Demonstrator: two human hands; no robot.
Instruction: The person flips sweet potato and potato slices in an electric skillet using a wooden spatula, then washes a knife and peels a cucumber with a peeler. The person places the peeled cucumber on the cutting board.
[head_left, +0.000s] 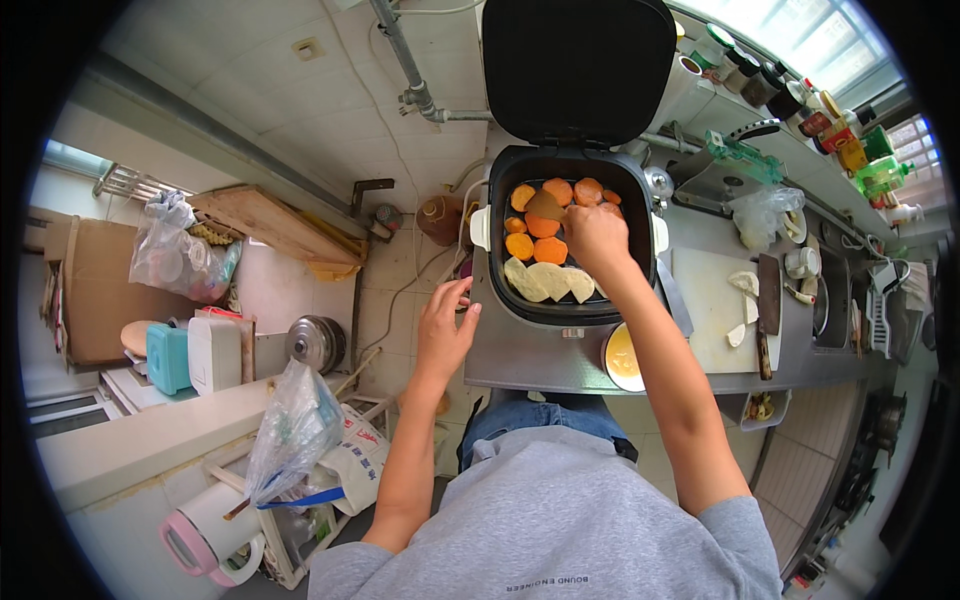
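Note:
My right hand (600, 236) is over the black electric cooker (498, 255), its fingers closed on a brown fan-shaped tool (545, 205), a brush or spatula; I cannot tell which. The tool lies over several orange slices (550, 250), which look like sweet potato or carrot. Pale half-round slices (548, 280) line the cooker's near side, partly behind my wrist. Its black lid (577, 71) stands raised at the back. Beside the counter's left edge, my left hand (450, 324) is empty with fingers apart. A bowl of yellow liquid (622, 356) sits partly under my right forearm.
To the right, a white cutting board (697, 307) carries pale pieces (744, 289) and a cleaver (768, 285). Beyond are a plastic bag (765, 214) and a sink (832, 277). Jars (757, 82) line the windowsill. A grey blade-like thing (673, 300) lies beside the cooker.

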